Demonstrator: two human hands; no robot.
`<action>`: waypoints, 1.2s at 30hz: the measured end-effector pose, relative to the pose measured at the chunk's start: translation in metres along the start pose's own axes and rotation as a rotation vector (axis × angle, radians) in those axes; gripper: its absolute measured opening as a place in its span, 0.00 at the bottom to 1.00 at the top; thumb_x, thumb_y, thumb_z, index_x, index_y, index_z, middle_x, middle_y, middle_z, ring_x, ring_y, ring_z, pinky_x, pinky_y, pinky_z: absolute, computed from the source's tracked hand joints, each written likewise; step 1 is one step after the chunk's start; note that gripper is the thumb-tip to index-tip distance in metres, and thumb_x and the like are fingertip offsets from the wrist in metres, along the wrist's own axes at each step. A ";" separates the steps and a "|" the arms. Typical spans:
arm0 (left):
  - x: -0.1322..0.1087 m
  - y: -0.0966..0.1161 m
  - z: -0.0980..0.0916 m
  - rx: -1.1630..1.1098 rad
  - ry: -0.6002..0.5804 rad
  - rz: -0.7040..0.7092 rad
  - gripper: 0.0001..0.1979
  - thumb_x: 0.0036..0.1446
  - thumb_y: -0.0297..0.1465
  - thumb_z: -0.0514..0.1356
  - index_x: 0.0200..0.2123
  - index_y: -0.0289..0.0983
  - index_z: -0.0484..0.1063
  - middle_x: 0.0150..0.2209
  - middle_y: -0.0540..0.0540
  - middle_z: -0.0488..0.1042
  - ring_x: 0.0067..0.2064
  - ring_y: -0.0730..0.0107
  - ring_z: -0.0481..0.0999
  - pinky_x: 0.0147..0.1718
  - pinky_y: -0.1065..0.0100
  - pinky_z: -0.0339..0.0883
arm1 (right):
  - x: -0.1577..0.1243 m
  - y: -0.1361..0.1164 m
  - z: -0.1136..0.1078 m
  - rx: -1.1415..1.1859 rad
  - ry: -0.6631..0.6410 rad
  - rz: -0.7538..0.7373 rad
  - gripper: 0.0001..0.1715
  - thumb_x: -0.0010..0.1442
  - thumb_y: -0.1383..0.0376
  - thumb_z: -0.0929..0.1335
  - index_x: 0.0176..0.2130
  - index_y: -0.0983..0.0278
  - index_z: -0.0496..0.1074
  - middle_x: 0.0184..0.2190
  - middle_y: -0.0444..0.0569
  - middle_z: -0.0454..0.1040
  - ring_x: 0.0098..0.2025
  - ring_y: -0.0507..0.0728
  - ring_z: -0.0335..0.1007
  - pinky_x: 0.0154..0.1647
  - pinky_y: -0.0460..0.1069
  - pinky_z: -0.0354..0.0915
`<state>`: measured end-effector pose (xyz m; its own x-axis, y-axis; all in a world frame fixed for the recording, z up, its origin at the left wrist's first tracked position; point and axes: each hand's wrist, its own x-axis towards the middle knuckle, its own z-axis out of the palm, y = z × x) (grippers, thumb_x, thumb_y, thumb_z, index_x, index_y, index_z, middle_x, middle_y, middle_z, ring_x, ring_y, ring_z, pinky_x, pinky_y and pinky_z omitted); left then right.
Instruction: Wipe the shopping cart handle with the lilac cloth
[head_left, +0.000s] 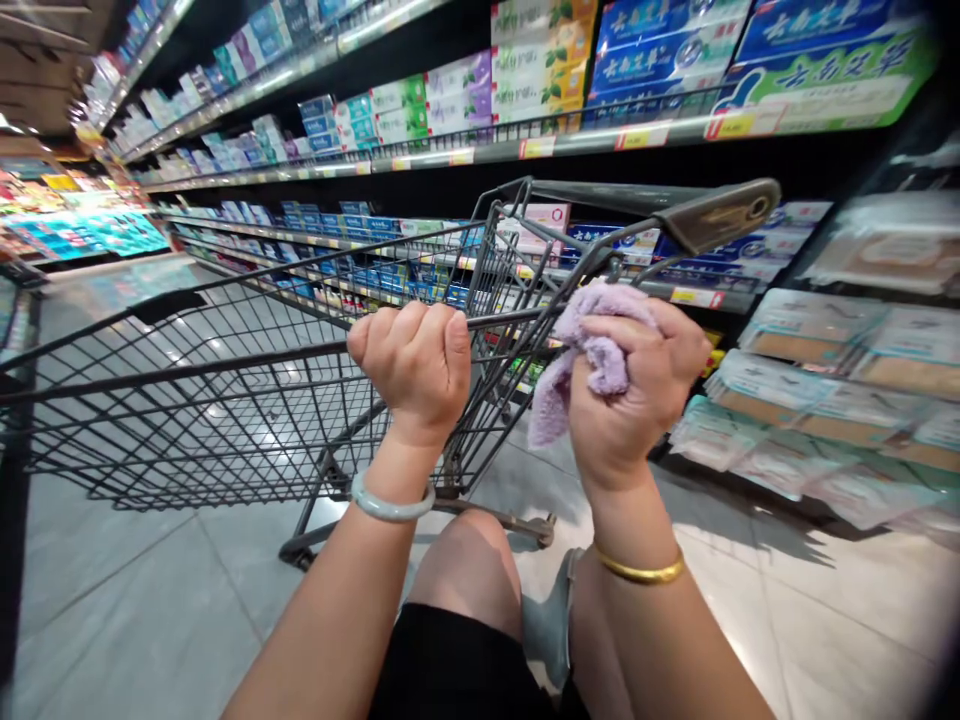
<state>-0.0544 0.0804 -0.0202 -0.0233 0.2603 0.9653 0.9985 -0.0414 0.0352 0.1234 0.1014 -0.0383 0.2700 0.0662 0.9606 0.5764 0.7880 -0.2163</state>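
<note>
A dark wire shopping cart (225, 400) stands sideways in front of me, its grey handle (697, 215) up at the right. My left hand (416, 365) is wrapped round the cart's top side rail. Farther right along the frame, near the handle end, my right hand (645, 370) is closed round a crumpled lilac cloth (551, 400). One end of the cloth hangs below the fingers, and part of it lies against the cart frame. Whether the right fingers also grip the metal is hidden.
Shelves of boxed toothpaste (540, 70) run along behind the cart. Packaged goods (810, 400) hang at the right, close to my right arm. My bent knee (469, 560) is below the hands, near a cart wheel (544, 530). Pale floor tiles (135, 600) extend left.
</note>
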 end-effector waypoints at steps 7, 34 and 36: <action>0.000 -0.003 -0.005 -0.018 -0.010 -0.030 0.18 0.71 0.39 0.48 0.32 0.42 0.72 0.29 0.46 0.72 0.38 0.58 0.68 0.48 0.53 0.52 | 0.006 -0.004 0.000 0.019 -0.144 -0.081 0.11 0.62 0.70 0.71 0.43 0.54 0.77 0.48 0.45 0.77 0.54 0.61 0.75 0.58 0.60 0.69; -0.003 -0.006 -0.014 0.012 0.041 -0.032 0.19 0.70 0.39 0.48 0.30 0.43 0.73 0.27 0.46 0.72 0.36 0.59 0.68 0.47 0.53 0.54 | 0.032 -0.002 -0.012 0.004 0.108 -0.028 0.09 0.63 0.67 0.71 0.44 0.58 0.77 0.46 0.50 0.74 0.55 0.65 0.71 0.60 0.65 0.66; -0.003 -0.006 -0.012 0.019 0.029 -0.041 0.19 0.70 0.40 0.48 0.30 0.43 0.73 0.28 0.45 0.72 0.37 0.58 0.69 0.47 0.53 0.54 | 0.019 -0.009 -0.010 0.027 -0.003 -0.037 0.09 0.63 0.66 0.70 0.44 0.57 0.77 0.47 0.50 0.74 0.56 0.64 0.71 0.59 0.65 0.66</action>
<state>-0.0611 0.0680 -0.0202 -0.0654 0.2332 0.9702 0.9974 -0.0131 0.0704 0.1307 0.0898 -0.0203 0.2469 0.0382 0.9683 0.5648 0.8062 -0.1759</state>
